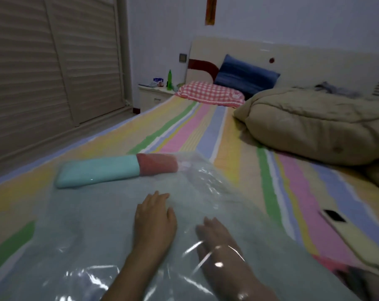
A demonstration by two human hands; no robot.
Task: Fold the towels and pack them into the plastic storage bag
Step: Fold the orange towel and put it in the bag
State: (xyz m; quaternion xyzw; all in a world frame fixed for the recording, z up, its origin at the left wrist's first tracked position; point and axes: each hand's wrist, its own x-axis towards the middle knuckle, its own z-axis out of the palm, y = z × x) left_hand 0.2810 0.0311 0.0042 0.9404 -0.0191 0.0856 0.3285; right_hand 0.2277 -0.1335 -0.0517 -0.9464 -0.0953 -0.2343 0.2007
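A clear plastic storage bag [80, 246] lies flat on the striped bed, with a pale green towel [97, 213] spread inside it. At the bag's far end lie a folded teal towel [97, 172] and a folded red towel [158, 165], side by side; the red one sits under the plastic. My left hand [154, 218] rests palm down on top of the bag, fingers straight. My right hand [216, 237] lies flat inside the bag, seen through the plastic, on the pale green towel.
The striped bed sheet [206, 127] stretches ahead. A beige quilt [314, 122] is heaped at the right. A phone [334, 216] lies on a pale flat object near the right edge. Pillows [210, 93] and a nightstand [153, 94] stand at the far end; a wardrobe [43, 61] is at the left.
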